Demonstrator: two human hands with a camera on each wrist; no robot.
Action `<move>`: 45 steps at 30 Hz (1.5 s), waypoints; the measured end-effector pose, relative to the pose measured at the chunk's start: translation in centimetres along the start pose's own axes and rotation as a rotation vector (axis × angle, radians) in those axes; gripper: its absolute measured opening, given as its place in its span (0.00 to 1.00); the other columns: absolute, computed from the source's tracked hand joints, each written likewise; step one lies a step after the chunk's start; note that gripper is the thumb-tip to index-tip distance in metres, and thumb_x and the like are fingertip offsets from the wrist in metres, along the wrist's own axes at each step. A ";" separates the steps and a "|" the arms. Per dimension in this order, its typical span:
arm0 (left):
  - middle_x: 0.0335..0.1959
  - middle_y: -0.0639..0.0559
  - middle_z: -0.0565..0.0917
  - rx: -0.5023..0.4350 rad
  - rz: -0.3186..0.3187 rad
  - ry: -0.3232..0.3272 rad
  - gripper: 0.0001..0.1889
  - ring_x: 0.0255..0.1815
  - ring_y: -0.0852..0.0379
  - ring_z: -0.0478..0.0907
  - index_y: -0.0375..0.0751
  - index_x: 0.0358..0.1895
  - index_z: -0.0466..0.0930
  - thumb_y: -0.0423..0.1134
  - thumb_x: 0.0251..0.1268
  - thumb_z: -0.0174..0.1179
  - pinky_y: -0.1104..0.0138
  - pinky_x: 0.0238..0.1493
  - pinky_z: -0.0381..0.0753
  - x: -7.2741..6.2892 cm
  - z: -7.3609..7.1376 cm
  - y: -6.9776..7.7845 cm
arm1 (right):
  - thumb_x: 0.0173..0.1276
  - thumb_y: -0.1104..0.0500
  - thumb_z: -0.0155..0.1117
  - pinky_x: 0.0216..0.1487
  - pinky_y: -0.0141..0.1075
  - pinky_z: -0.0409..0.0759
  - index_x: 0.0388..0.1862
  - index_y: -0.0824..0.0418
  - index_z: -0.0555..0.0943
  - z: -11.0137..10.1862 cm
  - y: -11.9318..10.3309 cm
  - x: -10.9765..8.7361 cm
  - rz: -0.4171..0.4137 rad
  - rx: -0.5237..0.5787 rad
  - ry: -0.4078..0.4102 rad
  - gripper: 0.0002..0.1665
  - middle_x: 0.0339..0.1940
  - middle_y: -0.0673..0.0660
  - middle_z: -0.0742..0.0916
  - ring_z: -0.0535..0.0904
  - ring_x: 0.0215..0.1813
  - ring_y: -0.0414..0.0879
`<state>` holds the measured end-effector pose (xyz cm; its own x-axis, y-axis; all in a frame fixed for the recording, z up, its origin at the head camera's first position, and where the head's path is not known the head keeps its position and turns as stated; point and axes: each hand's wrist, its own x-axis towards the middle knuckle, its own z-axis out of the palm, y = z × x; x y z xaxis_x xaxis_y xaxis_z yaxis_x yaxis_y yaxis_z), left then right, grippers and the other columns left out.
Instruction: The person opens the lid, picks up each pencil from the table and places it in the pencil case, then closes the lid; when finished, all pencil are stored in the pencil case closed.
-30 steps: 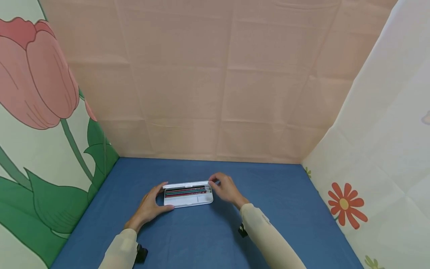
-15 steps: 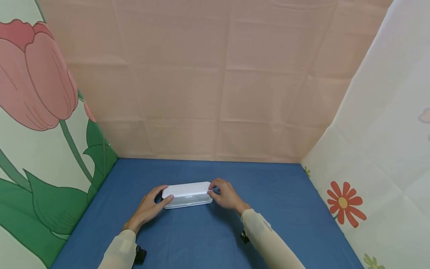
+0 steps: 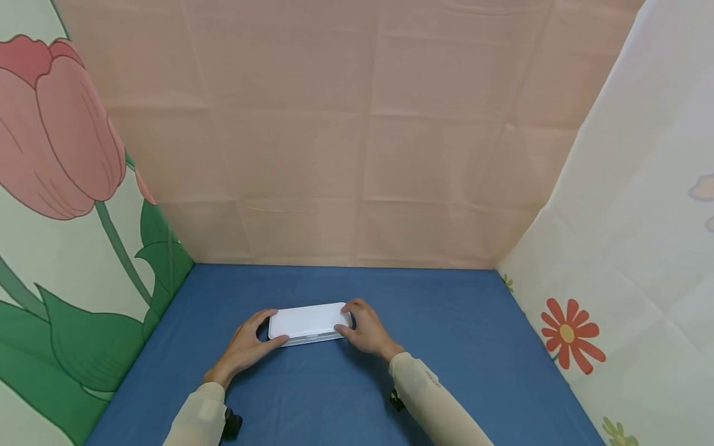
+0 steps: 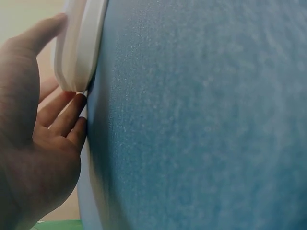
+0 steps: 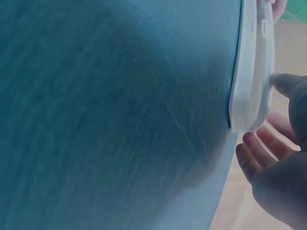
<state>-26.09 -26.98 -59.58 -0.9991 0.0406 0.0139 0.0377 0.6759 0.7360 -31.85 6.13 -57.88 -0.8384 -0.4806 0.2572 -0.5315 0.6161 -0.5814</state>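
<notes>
A white pencil case [image 3: 309, 321] lies on the blue cloth, its lid down over the tray with a thin seam along the front. My left hand [image 3: 245, 344] holds the left end, thumb at the near corner and fingertips at the far one. At the opposite end, my right hand [image 3: 367, 331] has its thumb on the lid's front edge and its fingers round the far corner. In the left wrist view, the rounded end of the case [image 4: 79, 52] sits between thumb and fingers. The right wrist view has the right thumb touching the lid side. Any contents are hidden.
Blue cloth [image 3: 312, 396] covers the table. A plain beige cloth [image 3: 357, 155] hangs behind it. Printed fabric panels stand at both sides, a tulip [image 3: 67, 130] on the left and a red flower [image 3: 568, 334] on the right.
The lid has swung down toward me over the pencils, from raised to lying on the tray. My right hand came down with it; the left stayed at the left end.
</notes>
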 end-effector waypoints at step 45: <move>0.88 0.29 0.68 0.122 0.084 -0.002 0.52 0.89 0.25 0.66 0.34 0.88 0.65 0.60 0.72 0.77 0.29 0.86 0.67 -0.5 0.2 0.3 | 0.86 0.40 0.67 0.89 0.64 0.71 0.90 0.62 0.67 -0.4 0.7 -1.7 0.104 -0.001 -0.125 0.46 0.91 0.64 0.71 0.68 0.91 0.63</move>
